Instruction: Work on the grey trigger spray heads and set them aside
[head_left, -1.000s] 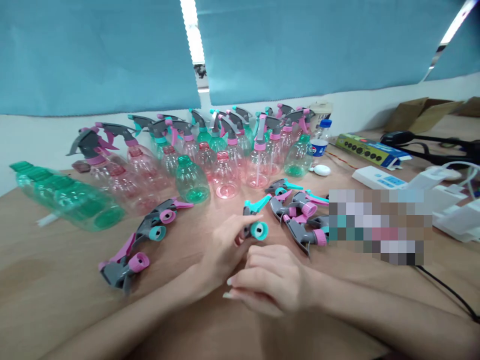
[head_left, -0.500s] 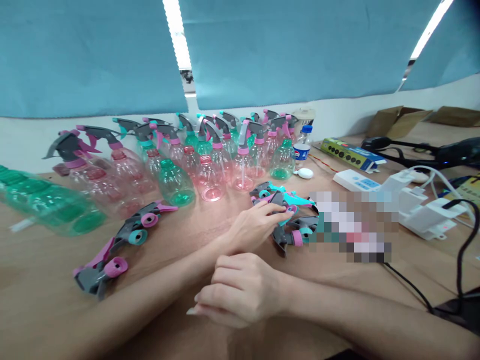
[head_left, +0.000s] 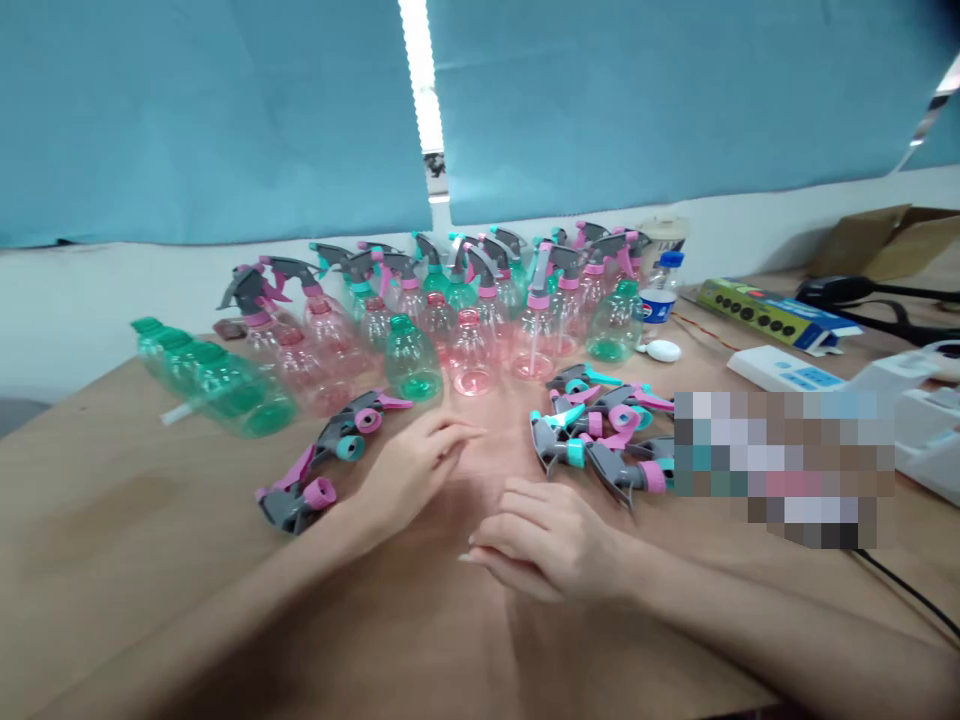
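My left hand is over the table right of the left row of spray heads. Its fingers are stretched to the right, and nothing shows in them. Lower and to the right, my right hand has its fingers curled together, with no object visible in it. Just beyond it lies a pile of grey, pink and turquoise trigger spray heads. Behind my hands stand a green bottle and a pink bottle, both without spray heads. Several bottles fitted with spray heads, such as a clear pink one, stand around them.
Green bottles stand in a row at the left. A drink bottle with a blue cap, a white oval object, a yellow-green box and a white power strip are at the right. A pixelated patch hides part of the table.
My left hand has drawn back leftward from the spray heads on the right, and those heads now lie differently. My right hand stays curled. The view has turned left.
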